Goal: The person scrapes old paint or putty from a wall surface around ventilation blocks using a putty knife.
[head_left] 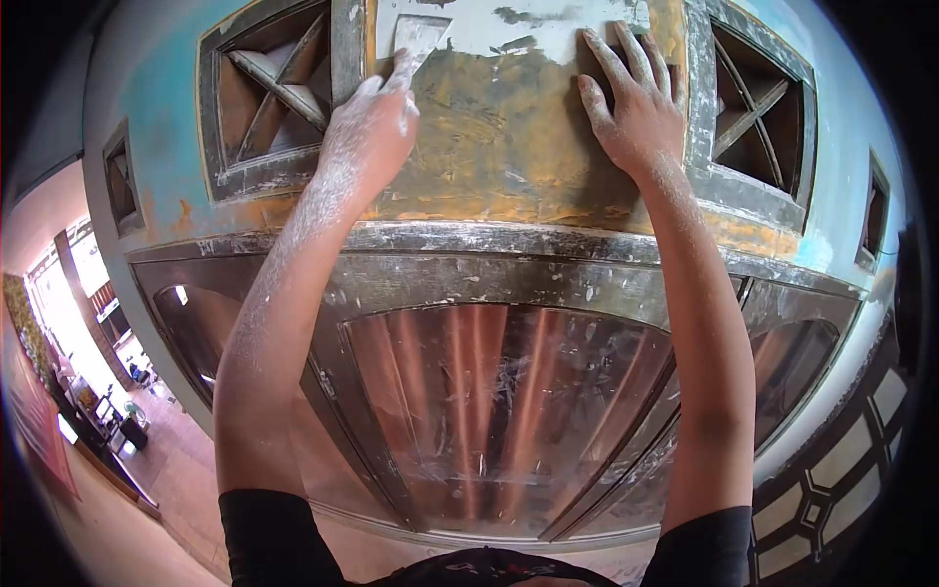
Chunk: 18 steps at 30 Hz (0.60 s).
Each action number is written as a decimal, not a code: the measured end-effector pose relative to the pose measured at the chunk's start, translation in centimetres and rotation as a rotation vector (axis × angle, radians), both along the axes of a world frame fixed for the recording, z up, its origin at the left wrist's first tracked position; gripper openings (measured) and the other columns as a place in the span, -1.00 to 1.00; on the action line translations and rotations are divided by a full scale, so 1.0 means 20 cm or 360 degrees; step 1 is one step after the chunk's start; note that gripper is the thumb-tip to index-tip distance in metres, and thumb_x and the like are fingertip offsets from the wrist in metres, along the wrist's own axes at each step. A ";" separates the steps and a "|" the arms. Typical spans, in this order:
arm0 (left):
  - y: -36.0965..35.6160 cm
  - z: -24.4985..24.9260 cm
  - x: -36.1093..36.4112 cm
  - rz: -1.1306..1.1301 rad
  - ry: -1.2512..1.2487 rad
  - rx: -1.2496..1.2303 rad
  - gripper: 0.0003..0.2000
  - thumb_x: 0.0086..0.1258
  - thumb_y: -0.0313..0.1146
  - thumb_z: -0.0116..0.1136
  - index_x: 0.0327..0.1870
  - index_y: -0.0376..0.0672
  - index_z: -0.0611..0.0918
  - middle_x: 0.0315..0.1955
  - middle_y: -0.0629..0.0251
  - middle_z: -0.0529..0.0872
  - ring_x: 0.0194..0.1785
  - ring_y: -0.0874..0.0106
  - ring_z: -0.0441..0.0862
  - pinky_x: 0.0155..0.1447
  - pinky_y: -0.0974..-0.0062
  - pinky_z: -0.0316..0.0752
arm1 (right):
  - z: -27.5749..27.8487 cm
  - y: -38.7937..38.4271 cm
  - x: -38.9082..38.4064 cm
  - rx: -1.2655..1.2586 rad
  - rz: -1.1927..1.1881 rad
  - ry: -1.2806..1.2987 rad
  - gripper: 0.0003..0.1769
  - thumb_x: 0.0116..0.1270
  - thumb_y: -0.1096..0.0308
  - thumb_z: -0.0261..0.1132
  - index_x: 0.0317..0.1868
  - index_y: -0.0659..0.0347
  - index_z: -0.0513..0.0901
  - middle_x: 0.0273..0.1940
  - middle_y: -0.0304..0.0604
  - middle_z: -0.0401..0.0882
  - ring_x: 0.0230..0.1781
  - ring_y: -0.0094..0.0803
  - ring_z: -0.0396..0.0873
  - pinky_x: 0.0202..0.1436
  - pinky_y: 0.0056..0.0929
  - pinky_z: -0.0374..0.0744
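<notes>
My left hand [377, 122], dusted with white powder up the forearm, is closed around a putty knife [421, 35]. The knife's wide blade points up and lies against the wall panel [499, 147] near its upper left; its handle is mostly hidden in my fingers. Brown and ochre patches cover the lower panel, and white filler [528, 29] covers its top. On the panel's right side, my right hand [641, 108] rests with fingers spread, whitened at the tips, holding nothing.
Wooden vents with crossed bars flank the panel, one at left [274, 88] and one at right [758, 108]. Below is a dark wooden frame with glass [509, 411] and reddish curtains behind. A bright doorway [83, 264] opens at far left; a patterned grille [841, 470] stands lower right.
</notes>
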<state>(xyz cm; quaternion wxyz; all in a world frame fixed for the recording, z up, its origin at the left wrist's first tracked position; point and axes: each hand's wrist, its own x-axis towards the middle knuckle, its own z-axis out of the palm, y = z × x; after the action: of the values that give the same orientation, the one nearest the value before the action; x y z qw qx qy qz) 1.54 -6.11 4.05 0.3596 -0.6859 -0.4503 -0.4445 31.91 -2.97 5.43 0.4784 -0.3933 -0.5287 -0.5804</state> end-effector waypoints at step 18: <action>0.06 0.58 -0.11 0.0202 0.0310 0.0163 -0.56 0.56 -0.25 -0.11 0.39 -0.16 0.47 -0.02 -0.21 0.73 0.08 -0.16 0.69 0.24 -0.07 0.54 | -0.02 -0.02 -0.01 -0.0096 -0.0060 0.0065 -0.37 0.57 -0.13 0.08 0.61 -0.47 0.27 0.66 -0.25 0.14 0.69 -0.12 0.05 0.71 0.19 -0.03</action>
<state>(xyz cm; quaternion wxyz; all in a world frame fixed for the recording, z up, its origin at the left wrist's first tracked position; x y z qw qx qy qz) -0.61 -4.90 15.72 0.4635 -0.6766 -0.4326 -0.3745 31.71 -3.42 4.95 0.4660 -0.4293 -0.5286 -0.5649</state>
